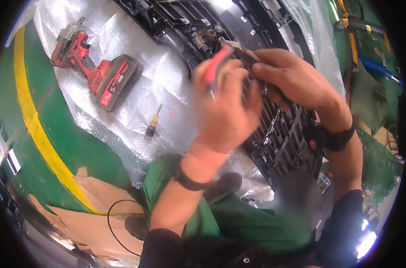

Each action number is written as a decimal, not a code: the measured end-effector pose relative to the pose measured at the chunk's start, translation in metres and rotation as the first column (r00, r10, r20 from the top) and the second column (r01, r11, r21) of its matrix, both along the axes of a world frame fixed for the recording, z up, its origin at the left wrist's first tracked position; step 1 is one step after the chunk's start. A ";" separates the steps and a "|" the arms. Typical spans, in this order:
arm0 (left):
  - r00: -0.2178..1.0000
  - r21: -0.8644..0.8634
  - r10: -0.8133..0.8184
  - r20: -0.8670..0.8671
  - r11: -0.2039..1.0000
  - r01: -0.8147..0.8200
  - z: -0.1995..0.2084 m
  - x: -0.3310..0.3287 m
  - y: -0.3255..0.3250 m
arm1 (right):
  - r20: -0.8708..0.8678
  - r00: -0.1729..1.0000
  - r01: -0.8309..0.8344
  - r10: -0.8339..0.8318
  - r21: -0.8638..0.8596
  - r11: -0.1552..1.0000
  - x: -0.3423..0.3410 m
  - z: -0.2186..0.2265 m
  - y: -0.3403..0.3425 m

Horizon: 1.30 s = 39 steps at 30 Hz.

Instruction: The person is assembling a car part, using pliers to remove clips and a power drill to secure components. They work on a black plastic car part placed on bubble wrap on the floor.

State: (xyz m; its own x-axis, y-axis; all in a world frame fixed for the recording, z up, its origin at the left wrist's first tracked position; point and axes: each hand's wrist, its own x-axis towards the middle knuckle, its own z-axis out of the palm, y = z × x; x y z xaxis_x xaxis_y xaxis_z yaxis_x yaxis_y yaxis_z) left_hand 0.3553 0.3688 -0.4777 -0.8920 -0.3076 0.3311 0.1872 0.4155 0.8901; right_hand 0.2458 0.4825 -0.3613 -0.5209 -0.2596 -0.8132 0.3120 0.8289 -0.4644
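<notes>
My left hand (225, 107) is closed around a red-and-black handled hand tool (219, 64), blurred by motion, so its kind is unclear. My right hand (294, 78) curls close beside it, thumb and fingers pressed together; what lies between them is mostly hidden. Both hands are over a large black ribbed plastic panel (279, 138) lying on silver bubble wrap (167, 91). To the left, a red-and-black cordless impact driver (84, 62) with a big battery rests on the wrap. Between it and my left hand is a small driver bit with a dark socket end (154, 123).
A yellow line (37, 134) crosses the green floor at the left. Brown cardboard (104, 192) and a thin black cable (111, 228) are at the lower left. A blue bar (377, 69) and an olive cloth (368, 105) lie at the right. My green-trousered legs (238, 214) are close in front.
</notes>
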 end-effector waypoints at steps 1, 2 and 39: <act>0.998 -0.167 0.027 -0.057 0.985 -0.037 0.002 -0.007 -0.018 | -0.016 0.999 0.036 -0.036 0.008 0.999 -0.002 0.000 -0.004; 0.988 -0.219 0.124 -0.089 0.965 -0.141 0.003 -0.011 -0.033 | -0.028 0.997 0.066 -0.066 0.006 0.998 -0.002 -0.002 -0.009; 0.880 0.477 -0.284 0.381 0.876 0.077 -0.070 -0.030 -0.084 | -0.351 0.935 -0.083 -0.056 -0.369 0.926 0.012 -0.064 -0.044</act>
